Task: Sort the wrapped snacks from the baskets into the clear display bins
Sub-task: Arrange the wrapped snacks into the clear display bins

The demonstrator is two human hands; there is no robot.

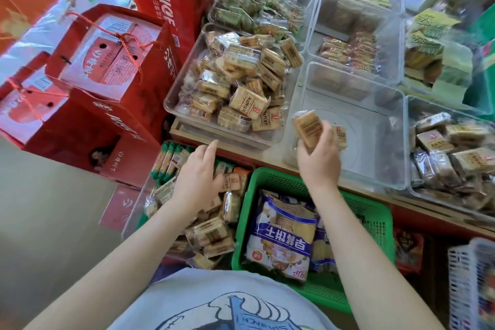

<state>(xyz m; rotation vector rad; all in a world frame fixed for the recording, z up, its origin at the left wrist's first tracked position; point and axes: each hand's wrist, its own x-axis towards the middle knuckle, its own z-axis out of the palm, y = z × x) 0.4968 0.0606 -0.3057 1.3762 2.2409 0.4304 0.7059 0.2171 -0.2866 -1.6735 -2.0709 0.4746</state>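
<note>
My right hand (318,158) grips a tan wrapped cracker pack (308,127) and holds it over the near edge of a nearly bare clear bin (356,126). Another small pack (340,135) lies in that bin beside my fingers. My left hand (198,177) hovers palm down with relaxed fingers over a clear container (150,187) of mixed wrapped snacks at lower left, holding nothing. To the left of the bare bin, a clear bin (182,83) is heaped with the same tan packs.
A green basket (369,211) with blue biscuit bags sits between my arms. More clear bins of snacks fill the shelf behind and to the right (455,147). Red juice gift boxes (107,67) stack at left. A white basket (466,281) is at lower right.
</note>
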